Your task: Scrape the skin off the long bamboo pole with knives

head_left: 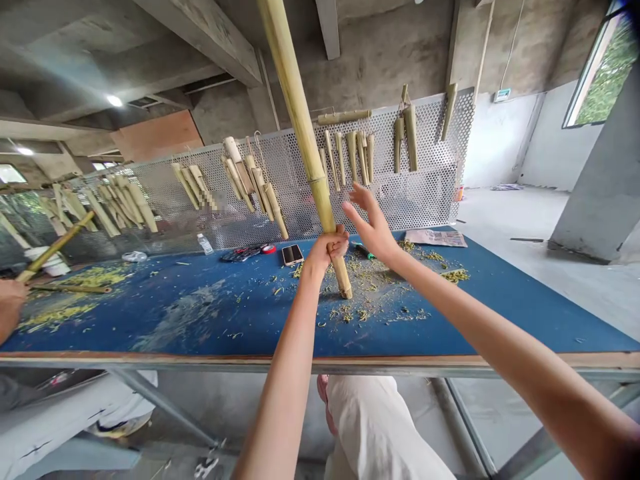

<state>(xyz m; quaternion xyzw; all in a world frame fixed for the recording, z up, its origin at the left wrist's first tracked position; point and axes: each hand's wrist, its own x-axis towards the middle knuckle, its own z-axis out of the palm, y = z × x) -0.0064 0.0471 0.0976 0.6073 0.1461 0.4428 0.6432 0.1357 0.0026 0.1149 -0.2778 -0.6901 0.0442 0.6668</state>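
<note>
Bamboo pole point(299, 133) gripped in left hand point(330, 249), right hand point(369, 225) open beside it, plastic bottle point(205, 244) well apart.

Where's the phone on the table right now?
In the head view, the phone lies on the blue table, just left of the left hand, beside a red tape roll.

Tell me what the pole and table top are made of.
The pole looks like bamboo, bare and dry: pale yellow-green with raised nodes. The table top seems board under scuffed blue paint or laminate; a wood-toned edge shows along the front.
</note>
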